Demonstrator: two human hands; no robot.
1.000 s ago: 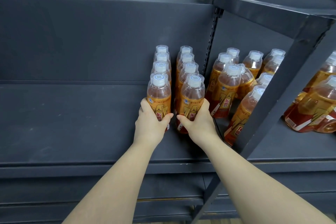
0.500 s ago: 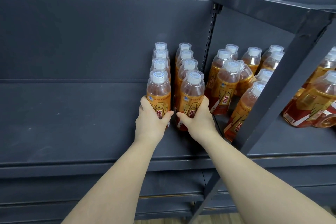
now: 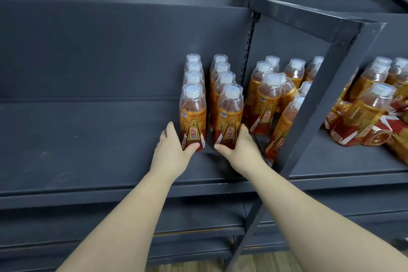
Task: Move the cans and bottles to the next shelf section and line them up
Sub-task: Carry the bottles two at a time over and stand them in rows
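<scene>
Your left hand point(image 3: 171, 152) cups the left bottle point(image 3: 192, 115) round its base, your right hand point(image 3: 240, 150) the right bottle point(image 3: 228, 117); smooth clear plastic, matte shelf point(image 3: 88, 150) under both palms

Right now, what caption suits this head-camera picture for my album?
Left hand and right hand hold the left bottle and right bottle fronting two neat rows on a dark shelf.
</scene>
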